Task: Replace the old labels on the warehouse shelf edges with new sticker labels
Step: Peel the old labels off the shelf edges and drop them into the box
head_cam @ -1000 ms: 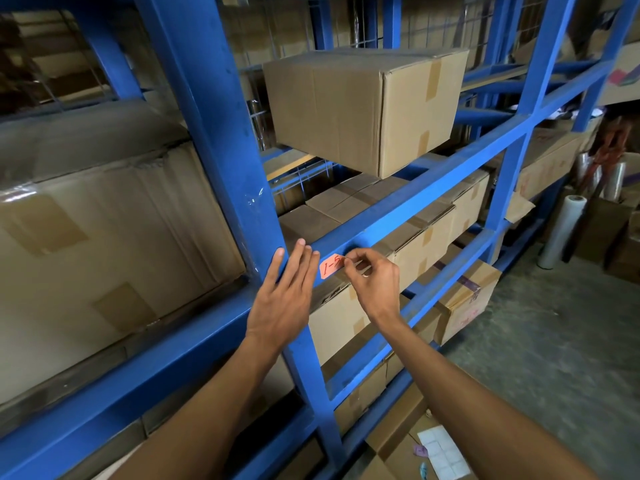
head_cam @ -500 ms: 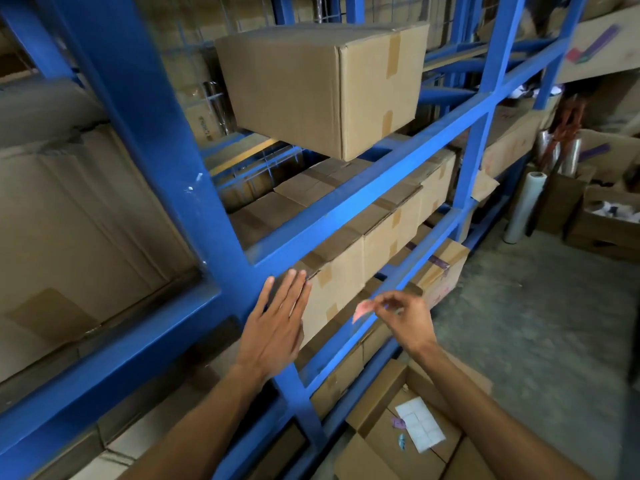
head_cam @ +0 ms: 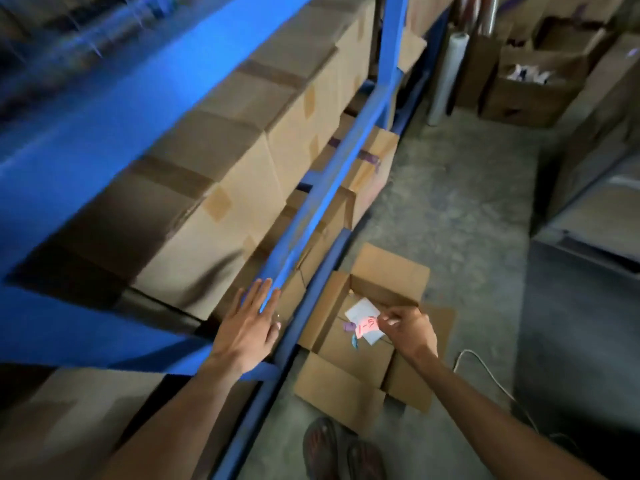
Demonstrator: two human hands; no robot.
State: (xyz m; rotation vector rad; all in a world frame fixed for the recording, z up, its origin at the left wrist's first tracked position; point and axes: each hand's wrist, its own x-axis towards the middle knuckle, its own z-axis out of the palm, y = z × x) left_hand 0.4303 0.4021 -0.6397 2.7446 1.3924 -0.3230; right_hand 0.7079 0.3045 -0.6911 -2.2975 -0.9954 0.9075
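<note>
Pinching the old pink label (head_cam: 367,328) in my right hand (head_cam: 408,332) above the open cardboard box (head_cam: 349,358) on the floor, my left hand (head_cam: 247,329) flat against the blue shelf beam (head_cam: 311,199); I judge dropping it comes next.

A small pink-orange label (head_cam: 367,326), handwritten "1-5", is pinched at its right edge, held above an open cardboard box (head_cam: 356,355).

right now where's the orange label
In the head view, lower right of centre: the right hand pinches the orange label above the open cardboard box on the floor.
</note>
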